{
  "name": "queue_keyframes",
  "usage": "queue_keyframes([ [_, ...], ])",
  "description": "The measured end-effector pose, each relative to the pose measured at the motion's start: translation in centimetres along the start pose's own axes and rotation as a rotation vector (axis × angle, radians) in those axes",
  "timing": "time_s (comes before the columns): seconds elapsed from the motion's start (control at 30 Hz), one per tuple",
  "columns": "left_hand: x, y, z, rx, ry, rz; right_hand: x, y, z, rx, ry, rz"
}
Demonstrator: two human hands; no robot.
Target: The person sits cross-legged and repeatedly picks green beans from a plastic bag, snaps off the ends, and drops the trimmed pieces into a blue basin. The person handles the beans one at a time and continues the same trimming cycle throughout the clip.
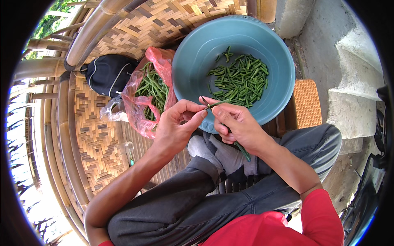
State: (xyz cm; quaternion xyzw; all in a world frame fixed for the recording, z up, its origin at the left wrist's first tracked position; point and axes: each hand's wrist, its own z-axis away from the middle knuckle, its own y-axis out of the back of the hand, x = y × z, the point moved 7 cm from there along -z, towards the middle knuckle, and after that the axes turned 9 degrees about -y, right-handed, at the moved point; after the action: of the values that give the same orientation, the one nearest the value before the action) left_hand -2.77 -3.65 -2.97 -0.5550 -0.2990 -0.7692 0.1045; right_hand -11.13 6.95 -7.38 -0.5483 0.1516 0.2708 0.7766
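Observation:
My left hand (181,123) pinches the tip of a green long bean (222,102) between thumb and index finger. The same bean is held by my right hand (238,123), near the rim of a large blue plastic basin (190,80). A small dark pointed piece, perhaps a blade or a bean end, sticks up between the hands. Below my right palm hangs a dark green length (243,151), its upper part hidden by the fingers. Many short cut bean pieces (243,80) lie in the basin. Left of it, a red translucent plastic bag (160,61) holds long whole beans (154,89).
A black bag (107,75) leans by the woven bamboo wall at the left. Near it lie a clear plastic bag (112,110) and a clear cup-like container (126,147). My crossed legs (172,196) are below the basin. Concrete steps (351,113) rise at the right.

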Motion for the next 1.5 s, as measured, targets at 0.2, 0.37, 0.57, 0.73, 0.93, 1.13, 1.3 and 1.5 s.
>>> queue_keyframes([
  [0.2,1.4,-0.2,0.0,0.03,-0.232,-0.195,0.7,0.1,0.1,0.068,-0.033,-0.065],
  [0.37,4.2,-1.4,0.5,-0.046,-0.599,-0.588,1.0,0.8,0.2,0.169,-0.09,-0.111],
  [0.57,1.9,2.4,-0.6,0.166,-0.47,-0.466,0.3,2.4,-0.1,0.253,-0.05,-0.381],
  [0.73,-2.5,11.6,-2.4,0.367,-0.218,-0.587,0.3,3.0,-0.1,0.258,-0.034,-0.374],
  [0.93,-5.5,15.9,-4.5,0.104,0.003,-1.0,0.0,2.7,-0.3,0.185,-0.017,-0.257],
  [1.13,-9.5,13.9,-5.4,0.044,0.105,-0.608,-0.2,3.1,-0.3,0.26,-0.002,-0.225],
  [1.3,-12.0,13.5,-6.0,-0.042,0.184,-0.722,-0.1,2.6,-0.5,0.271,-0.034,-0.197],
  [1.5,-12.4,13.5,-5.3,-0.148,0.381,-0.529,-0.2,2.4,-0.3,0.239,-0.03,-0.161],
])
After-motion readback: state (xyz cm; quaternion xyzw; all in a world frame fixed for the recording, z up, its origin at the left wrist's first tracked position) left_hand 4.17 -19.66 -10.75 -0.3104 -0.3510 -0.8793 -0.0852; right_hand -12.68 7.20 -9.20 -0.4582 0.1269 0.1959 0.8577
